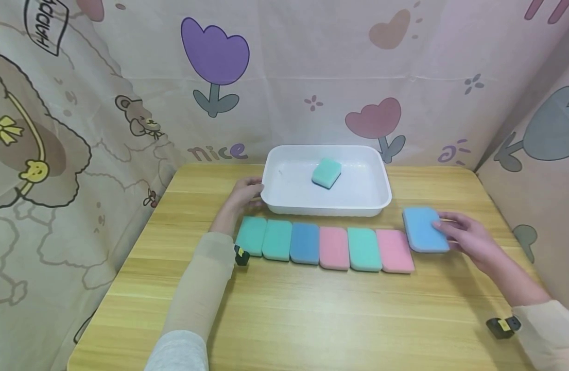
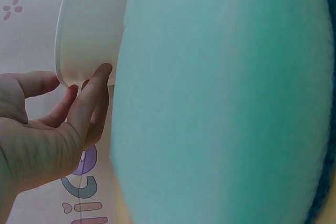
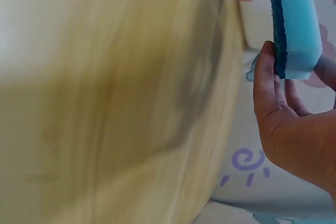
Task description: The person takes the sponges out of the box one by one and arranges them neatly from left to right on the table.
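My right hand (image 1: 469, 238) pinches a blue sponge (image 1: 423, 229) between thumb and fingers, just off the right end of a row of sponges. The right wrist view shows its dark scouring layer, with the sponge (image 3: 302, 24) raised above the table. My left hand (image 1: 247, 195) holds the left end of a white plastic tray (image 1: 284, 198). In the left wrist view, the thumb is at the tray's rim and the fingers touch its side (image 2: 86, 30). One green sponge (image 1: 327, 172) lies inside the tray.
Between my hands, several sponges lie side by side in front of the tray, among them a green one (image 1: 252, 236), a darker blue one (image 1: 305, 243) and a pink one (image 1: 395, 251). They rest on a wooden table (image 1: 330, 319). Printed cloth (image 1: 284, 67) hangs behind.
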Motion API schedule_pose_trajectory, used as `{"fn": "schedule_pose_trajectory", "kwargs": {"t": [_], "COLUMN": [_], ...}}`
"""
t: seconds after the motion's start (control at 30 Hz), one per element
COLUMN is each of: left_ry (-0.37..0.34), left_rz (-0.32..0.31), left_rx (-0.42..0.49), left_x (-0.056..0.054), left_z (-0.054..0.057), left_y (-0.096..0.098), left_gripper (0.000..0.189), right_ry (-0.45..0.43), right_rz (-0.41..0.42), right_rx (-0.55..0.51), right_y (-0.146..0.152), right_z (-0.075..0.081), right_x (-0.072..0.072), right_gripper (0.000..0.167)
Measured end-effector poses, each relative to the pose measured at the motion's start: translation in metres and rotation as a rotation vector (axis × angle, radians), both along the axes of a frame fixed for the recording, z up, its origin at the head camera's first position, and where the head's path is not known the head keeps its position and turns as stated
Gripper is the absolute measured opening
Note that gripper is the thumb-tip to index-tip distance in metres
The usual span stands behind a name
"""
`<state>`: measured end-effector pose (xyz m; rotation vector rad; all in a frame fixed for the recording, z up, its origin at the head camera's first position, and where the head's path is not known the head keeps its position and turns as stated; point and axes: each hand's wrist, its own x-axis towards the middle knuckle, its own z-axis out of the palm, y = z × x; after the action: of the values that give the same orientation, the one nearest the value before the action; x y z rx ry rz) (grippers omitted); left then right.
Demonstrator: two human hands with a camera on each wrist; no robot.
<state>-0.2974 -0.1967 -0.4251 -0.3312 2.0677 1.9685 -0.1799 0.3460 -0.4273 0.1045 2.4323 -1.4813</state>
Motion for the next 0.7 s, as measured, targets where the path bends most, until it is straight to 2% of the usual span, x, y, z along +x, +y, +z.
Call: {"fn": "schedule_pose_trajectory", "kwargs": {"t": [0.27,0.5,0.7], "left_ry": [-0.004,0.013,0.004], "left_rz": [0.001,-0.003,-0.001], "left_rx": [-0.008,-0.02,-0.018], "left_x": [-0.001,0.0,0.0], "left_z": [0.0,0.0,0.0], "left_y": [0.0,0.0,0.0], "left_gripper": [0.051,0.051,0.051], "right_ry": [-0.031,-0.048,-0.068], "right_rz": [0.01,0.089,0.116], "right_rx": [0.053,0.123,0.141], "right_y": [0.017,0.021,0.015], "right_z": [-0.008,-0.015,-0.015], "right_x": [0.009,0.017,0.021], "right_gripper": [0.083,0.077,0.077]}}
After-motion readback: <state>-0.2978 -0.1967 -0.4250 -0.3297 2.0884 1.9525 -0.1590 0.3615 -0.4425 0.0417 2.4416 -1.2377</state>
